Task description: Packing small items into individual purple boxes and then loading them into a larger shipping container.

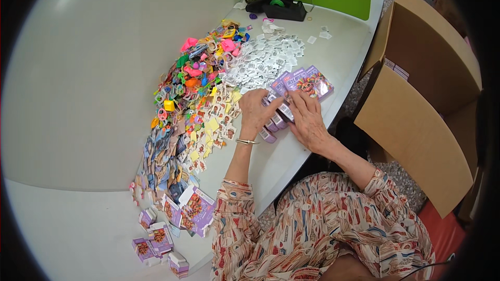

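Several small purple cardboard boxes (278,121) stand in a row near the table's right edge, their narrow white-marked sides facing up. My left hand (253,112) presses the row from the left, its thumb reaching over the top of a box. From the right, my right hand (308,120) holds the same boxes, with its fingers close together along them. Just beyond my fingertips lie more purple printed boxes (312,83), overlapping one another. My palms hide part of the row.
Along the left run heaps of colourful small toys (195,73), white paper slips (265,60), picture cards (213,125) and bluish packets (161,158). Flattened and folded purple boxes (159,239) lie at lower left. A black tape dispenser (286,11) stands at the back. An open carton (416,104) is right.
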The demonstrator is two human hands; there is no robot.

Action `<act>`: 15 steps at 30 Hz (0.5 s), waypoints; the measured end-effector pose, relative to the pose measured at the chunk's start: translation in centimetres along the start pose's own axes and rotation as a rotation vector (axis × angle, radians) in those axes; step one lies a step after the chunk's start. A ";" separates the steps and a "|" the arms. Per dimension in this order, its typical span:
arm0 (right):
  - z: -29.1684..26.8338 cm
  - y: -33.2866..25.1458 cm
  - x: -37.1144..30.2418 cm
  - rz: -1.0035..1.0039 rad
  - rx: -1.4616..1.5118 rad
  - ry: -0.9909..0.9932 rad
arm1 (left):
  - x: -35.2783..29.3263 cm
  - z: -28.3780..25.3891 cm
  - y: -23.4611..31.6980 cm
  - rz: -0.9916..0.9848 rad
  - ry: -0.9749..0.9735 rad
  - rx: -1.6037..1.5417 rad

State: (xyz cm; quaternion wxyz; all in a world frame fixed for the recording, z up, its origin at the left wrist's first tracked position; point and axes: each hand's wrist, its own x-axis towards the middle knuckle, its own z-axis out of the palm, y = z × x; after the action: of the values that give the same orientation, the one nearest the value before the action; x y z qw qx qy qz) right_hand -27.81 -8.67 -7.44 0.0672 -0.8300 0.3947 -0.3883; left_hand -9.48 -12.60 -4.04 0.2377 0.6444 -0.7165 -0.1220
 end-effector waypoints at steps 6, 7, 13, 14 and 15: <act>-1.4 -1.0 0.6 0.062 0.077 0.092 | -0.6 -1.2 0.9 0.046 0.110 -0.276; -1.7 -1.1 0.8 0.060 0.089 0.106 | -0.9 -1.5 1.4 0.173 0.257 -0.258; -1.0 -1.0 2.2 0.169 0.446 0.116 | -3.9 -2.5 4.2 -0.017 0.082 -0.813; -0.6 -1.0 2.2 0.168 0.450 0.115 | -4.2 -2.3 4.1 -0.079 0.090 -0.855; -0.1 -1.0 2.2 0.150 0.427 0.103 | -4.5 -2.2 3.9 -0.141 0.098 -0.897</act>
State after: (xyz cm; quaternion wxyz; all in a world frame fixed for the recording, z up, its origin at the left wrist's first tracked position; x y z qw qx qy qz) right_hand -26.46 -9.54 -5.67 0.2499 -0.7443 0.3670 -0.4989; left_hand -11.49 -7.34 -1.11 0.5182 0.5299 -0.5350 -0.4054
